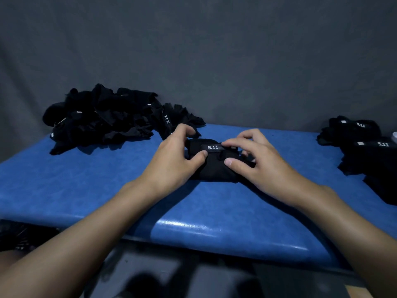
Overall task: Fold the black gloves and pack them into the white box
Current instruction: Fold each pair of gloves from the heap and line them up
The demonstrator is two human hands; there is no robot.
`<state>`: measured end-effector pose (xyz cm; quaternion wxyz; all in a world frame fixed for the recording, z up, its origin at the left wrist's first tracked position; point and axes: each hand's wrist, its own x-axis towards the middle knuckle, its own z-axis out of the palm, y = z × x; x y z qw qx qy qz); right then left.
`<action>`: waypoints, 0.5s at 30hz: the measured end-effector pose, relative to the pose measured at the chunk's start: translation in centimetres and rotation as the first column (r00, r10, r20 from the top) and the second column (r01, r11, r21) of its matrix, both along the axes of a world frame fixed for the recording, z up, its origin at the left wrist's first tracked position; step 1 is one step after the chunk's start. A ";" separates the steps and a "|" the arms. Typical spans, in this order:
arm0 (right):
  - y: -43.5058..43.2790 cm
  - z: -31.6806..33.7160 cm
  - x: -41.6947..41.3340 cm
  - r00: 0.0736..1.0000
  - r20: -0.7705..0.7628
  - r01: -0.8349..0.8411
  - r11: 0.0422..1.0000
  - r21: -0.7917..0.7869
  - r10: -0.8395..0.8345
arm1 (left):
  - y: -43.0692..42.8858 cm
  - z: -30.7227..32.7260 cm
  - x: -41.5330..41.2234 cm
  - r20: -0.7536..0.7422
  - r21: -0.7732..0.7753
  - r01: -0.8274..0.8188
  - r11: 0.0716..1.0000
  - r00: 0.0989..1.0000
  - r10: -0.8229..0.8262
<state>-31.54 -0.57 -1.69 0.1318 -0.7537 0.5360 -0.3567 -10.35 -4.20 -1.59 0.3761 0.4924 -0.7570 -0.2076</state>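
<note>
At the near edge of the blue padded desk point(86, 190), two bare forearms cross the rim and reach toward its middle. Left hand point(171, 155): fingers curled over the far left end of a folded black glove point(212, 168), thumb pressed on its top; the hand grips the glove. Right hand point(264, 162): thumb on the near face of the same glove, index fingertip at the right end of its "5.11" label point(213, 147); the hand pinches the glove. The glove lies on the desk between both hands, mid-surface, label up. Further back, left: a loose pile of black gloves point(101, 119), unfolded, at the far left corner, apart from the hands. Further back, right: folded gloves point(365, 151), labels up, at the right edge. A small white object point(394, 136) shows at the frame edge beside them; its identity cannot be told. Behind the desk: a grey cloth backdrop point(214, 50)
</note>
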 end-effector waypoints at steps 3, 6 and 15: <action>0.2 0.0 -0.2 0.999 -0.054 0.006 0.999 0.042 -0.004 | 0.3 0.4 0.5 0.091 -0.128 0.058 0.990 0.995 -0.046; 0.4 0.0 -0.3 0.997 -0.080 0.002 0.998 0.065 0.003 | 0.5 0.7 1.3 0.223 -0.190 0.165 0.968 0.967 -0.121; 0.7 0.5 -0.7 0.995 -0.089 -0.032 0.994 0.106 0.042 | 0.4 0.4 1.7 0.304 -0.106 0.237 0.966 0.933 -0.195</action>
